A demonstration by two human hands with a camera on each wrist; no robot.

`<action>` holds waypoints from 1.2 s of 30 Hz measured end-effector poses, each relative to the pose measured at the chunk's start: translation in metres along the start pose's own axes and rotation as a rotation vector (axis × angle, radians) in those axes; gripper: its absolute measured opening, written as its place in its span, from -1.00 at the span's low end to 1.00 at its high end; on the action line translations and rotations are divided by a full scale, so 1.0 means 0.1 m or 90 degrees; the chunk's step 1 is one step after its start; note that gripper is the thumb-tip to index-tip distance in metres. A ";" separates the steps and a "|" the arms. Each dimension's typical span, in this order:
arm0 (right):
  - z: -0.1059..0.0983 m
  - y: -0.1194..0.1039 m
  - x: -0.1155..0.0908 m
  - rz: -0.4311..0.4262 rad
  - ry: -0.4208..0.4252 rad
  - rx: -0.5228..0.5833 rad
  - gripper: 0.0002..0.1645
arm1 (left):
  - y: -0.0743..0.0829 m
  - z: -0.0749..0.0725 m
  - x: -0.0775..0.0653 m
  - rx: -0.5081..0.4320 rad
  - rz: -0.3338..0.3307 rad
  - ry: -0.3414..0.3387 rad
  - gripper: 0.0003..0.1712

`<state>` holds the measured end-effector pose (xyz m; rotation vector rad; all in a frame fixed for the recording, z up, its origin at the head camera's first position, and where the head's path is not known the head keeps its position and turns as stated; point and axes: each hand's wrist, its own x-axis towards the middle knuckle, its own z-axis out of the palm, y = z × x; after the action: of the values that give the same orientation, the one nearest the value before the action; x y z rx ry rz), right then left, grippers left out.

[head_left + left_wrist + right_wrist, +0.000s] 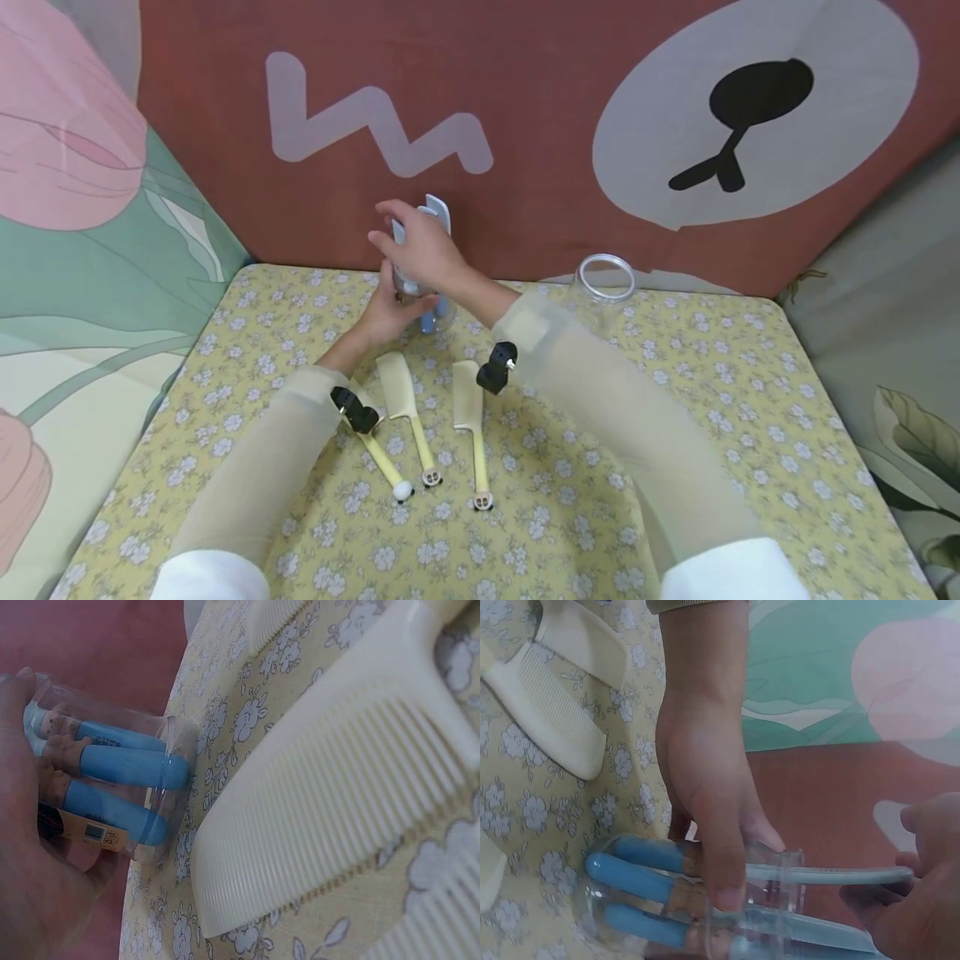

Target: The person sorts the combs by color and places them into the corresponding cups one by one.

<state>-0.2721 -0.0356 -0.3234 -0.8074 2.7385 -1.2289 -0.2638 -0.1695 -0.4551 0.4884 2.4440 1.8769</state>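
Note:
My left hand grips a clear plastic jar near the back edge of the table, thumb and fingers around its side. Several blue combs stand in it, handles down, with small brown animal figures where handle meets head. Their pale blue heads stick out of the mouth. Over these heads is my right hand, fingers spread and loosely bent, touching or nearly touching one comb end. A tan barcode label shows beside the handles. In the head view, my right hand hides part of the jar.
Three cream combs with yellow handles lie on the flowered cloth: a left one partly under my left wrist camera, a middle one and a right one. Another clear jar with a silver rim stands behind my right forearm.

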 end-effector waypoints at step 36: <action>-0.36 0.59 -1.48 -0.178 -0.159 -0.464 -0.03 | -0.02 -0.03 -0.01 -0.031 0.011 0.005 0.12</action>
<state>-0.1790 0.0910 -0.3660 -1.3136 2.9045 -0.0667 -0.2644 -0.1730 -0.4566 0.5030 2.4004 1.9444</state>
